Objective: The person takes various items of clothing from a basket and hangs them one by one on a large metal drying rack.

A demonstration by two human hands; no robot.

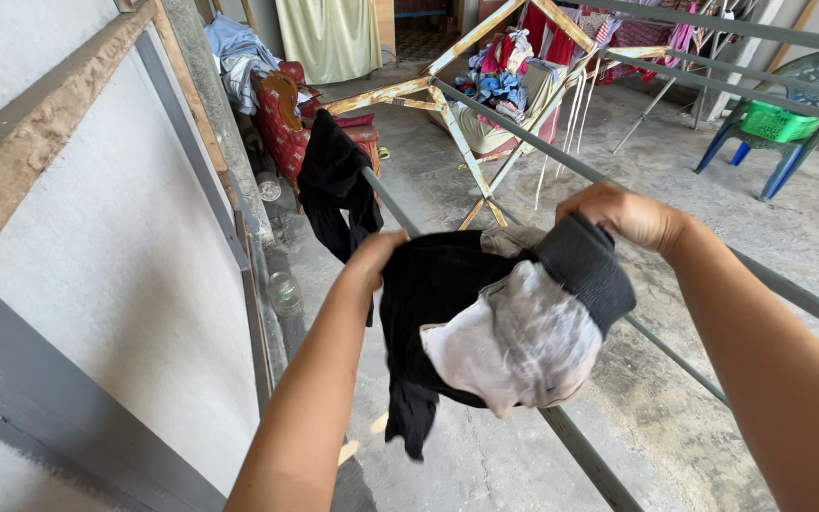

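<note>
Black garment (pixel 438 294), inside-out with a white pocket lining (pixel 514 346) showing, is gripped at both ends: left hand (pixel 372 254) closed on its left edge, right hand (pixel 623 216) clamped on the grey ribbed waistband (pixel 588 267). It hangs draped over a grey metal drying rail (pixel 580 446), beside another black cloth (pixel 334 185) further along the rail. Beyond: wooden rack (pixel 457 133) piled with clothes, green basket (pixel 777 123) on a plastic chair (pixel 812 85), concrete floor (pixel 675 398).

Left hand (pixel 372 254) and right hand (pixel 624 214) grip black garment (pixel 438 284) over rail (pixel 580 446).
</note>
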